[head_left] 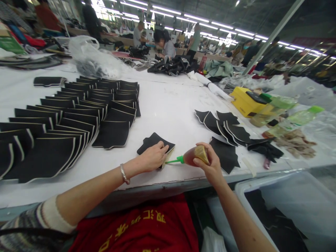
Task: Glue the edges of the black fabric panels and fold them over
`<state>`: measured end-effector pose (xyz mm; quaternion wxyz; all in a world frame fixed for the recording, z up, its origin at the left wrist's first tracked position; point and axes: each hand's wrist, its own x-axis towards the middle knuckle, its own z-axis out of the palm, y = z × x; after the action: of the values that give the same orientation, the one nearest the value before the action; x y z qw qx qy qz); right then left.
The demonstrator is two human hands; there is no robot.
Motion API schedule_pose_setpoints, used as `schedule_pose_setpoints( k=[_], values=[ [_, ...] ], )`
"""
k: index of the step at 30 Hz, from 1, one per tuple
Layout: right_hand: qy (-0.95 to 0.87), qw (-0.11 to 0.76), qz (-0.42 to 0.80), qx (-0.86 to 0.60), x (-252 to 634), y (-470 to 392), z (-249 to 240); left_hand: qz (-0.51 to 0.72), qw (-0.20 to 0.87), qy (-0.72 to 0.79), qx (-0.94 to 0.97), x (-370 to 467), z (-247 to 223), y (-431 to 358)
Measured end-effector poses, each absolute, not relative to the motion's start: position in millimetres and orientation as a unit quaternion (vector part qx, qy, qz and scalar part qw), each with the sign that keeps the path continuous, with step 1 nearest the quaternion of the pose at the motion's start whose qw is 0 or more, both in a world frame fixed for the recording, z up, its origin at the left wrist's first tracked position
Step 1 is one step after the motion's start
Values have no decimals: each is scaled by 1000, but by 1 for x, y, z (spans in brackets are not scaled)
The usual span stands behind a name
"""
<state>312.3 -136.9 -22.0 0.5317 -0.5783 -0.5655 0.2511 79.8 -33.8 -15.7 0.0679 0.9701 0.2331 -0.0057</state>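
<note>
A small black piece lies near the front edge of the white table, its right edge showing a pale underside. My left hand presses on it, fingers together on its right part. In my right hand is a glue bottle with brown liquid, tilted on its side, its green nozzle pointing left at the piece's pale edge. Just right of the bottle lie a flat black piece and a loose stack of black pieces.
Rows of overlapping black pieces cover the table's left side. At the right are a yellow box, green-capped bottles and a crumpled cloth. A clear bin stands below the front edge. People work beyond the table.
</note>
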Motion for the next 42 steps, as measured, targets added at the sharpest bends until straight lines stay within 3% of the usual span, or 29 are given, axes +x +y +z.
schedule_pose_setpoints(
  k=[8,14,19,23,32,42],
  values=[
    [-547,560,162,-601,319,-129,-23,0,79,248,966,80,-13,-35],
    [-562,537,248,-579,311,-137,-28,-13,46,217,975,79,-16,-35],
    [-563,558,128,-597,318,-122,-21,-3,58,221,974,80,-17,-34],
    [-578,534,102,-608,315,-125,-17,3,80,241,967,81,-14,-34],
    [-517,542,253,-613,287,-165,-29,-24,45,231,972,80,-11,-37],
    [-290,650,407,-572,272,-166,-33,-18,76,274,958,81,-6,-41]
  ],
)
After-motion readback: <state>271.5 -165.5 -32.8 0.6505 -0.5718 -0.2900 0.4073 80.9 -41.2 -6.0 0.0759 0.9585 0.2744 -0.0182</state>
